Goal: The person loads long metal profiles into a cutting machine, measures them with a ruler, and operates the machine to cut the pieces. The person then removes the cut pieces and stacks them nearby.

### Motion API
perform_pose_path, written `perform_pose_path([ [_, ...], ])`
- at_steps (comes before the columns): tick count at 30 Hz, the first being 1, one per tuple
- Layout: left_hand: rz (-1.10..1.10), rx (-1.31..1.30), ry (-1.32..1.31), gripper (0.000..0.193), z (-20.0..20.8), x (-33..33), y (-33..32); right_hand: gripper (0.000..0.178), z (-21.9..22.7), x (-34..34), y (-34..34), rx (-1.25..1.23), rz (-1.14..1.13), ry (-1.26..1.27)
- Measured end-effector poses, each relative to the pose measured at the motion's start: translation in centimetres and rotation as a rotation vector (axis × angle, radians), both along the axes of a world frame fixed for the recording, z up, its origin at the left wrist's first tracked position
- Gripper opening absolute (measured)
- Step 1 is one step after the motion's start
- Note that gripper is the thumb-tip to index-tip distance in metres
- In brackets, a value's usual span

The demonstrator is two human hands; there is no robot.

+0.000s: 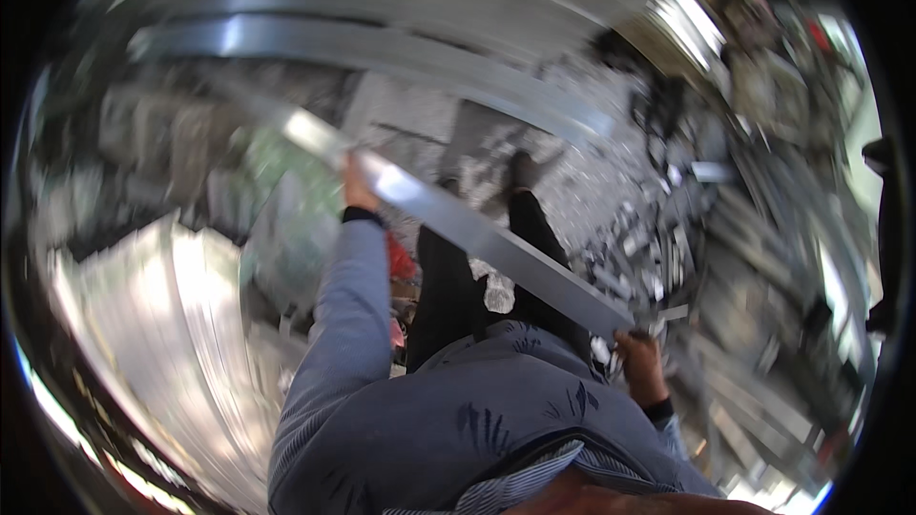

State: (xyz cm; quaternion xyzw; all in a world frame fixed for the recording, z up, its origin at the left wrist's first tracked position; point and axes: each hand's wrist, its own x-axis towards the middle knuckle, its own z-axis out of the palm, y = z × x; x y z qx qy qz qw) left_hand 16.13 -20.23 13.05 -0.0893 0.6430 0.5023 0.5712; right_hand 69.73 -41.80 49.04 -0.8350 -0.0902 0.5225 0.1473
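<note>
A long, flat-sided silvery metal bar (487, 240) slants across in front of my body, from the far left down to the near right. My left hand (359, 186) is closed on it partway along, left of my legs. At its near right end, my right hand (641, 362) is wrapped round the bar, lower and closer to my body. The bar's far left end is smeared by motion. Beyond it, a second long metal bar (401, 55) lies crosswise, apart from both hands.
Short metal offcuts (658, 248) lie heaped on the floor to the right, beside stacked long metal strips (778, 238). Shiny ribbed sheets (172, 296) are at the left, near a pale greenish plastic bag (291, 234). A red item (401, 257) shows beside my left leg.
</note>
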Motion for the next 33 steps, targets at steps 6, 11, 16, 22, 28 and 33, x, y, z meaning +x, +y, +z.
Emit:
perform_pose_path([
  [6,-0.175,-0.034,-0.064,0.063,0.6,-4.2,-2.1,0.021,1.7,-0.3,-6.7,0.090,0.022,0.053],
  [11,-0.103,0.014,-0.097,0.051,6.8,-2.4,-7.6,0.016,0.0,5.3,-14.1,0.012,-0.137,0.071],
  [16,-0.169,0.264,-0.069,0.051,18.7,0.2,-10.4,0.017,-4.7,10.2,-23.3,0.237,-0.139,0.179],
  [22,-0.365,0.626,0.146,0.058,38.9,8.7,-16.3,0.025,-10.8,14.4,-32.1,0.486,-0.191,0.307],
  [28,-0.775,1.311,0.150,0.058,62.6,15.7,-18.7,0.025,-13.6,15.3,-41.1,0.807,-0.459,0.672],
  [33,-0.965,1.622,-0.658,0.093,72.4,23.6,-14.3,0.028,-14.7,10.1,-45.0,0.952,-0.633,0.735],
])
